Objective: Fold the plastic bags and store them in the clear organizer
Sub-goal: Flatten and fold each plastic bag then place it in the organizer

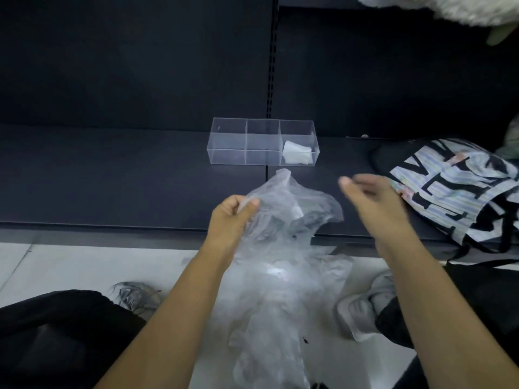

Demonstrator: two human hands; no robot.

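Clear organizer (227, 141) — one folded bag (297, 156), apparently, in right compartment.

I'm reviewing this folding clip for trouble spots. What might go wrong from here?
1. Only the left hand pinches the crumpled clear plastic bag; the right hand holds nothing, so the bag may slip or fold unevenly.
2. The clear organizer looks light; pushing a bulky fold in could shove it along the shelf or disturb the folded bag in its right-end compartment.
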